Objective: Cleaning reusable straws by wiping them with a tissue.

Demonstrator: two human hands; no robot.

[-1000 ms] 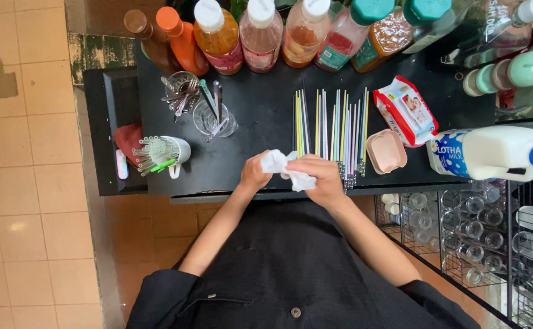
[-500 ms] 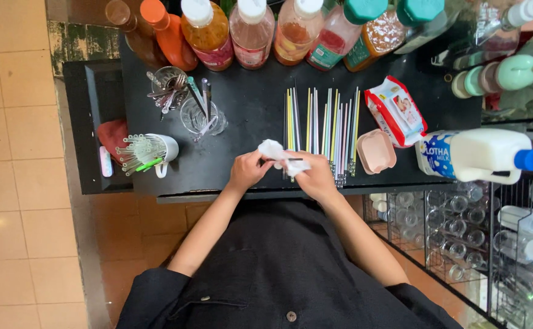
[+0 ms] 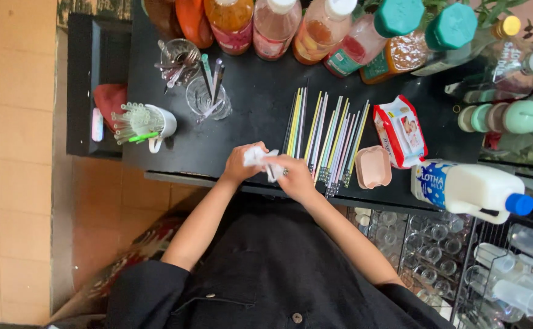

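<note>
Currently white crumpled wipe (image 3: 262,157) is gripped btwn both hands at counter edge (image 3: 181,176). Left hand (image 3: 240,166) closed on it, right hand (image 3: 295,176) pinched on its other end. Step judged: wipe being unfolded or wrung. Coloured straws (image 3: 327,137) laid just beyond right hand, pink lid (image 3: 373,167) to its right. Next move calls for firm two-handed hold, elbows kept off straws.
</note>
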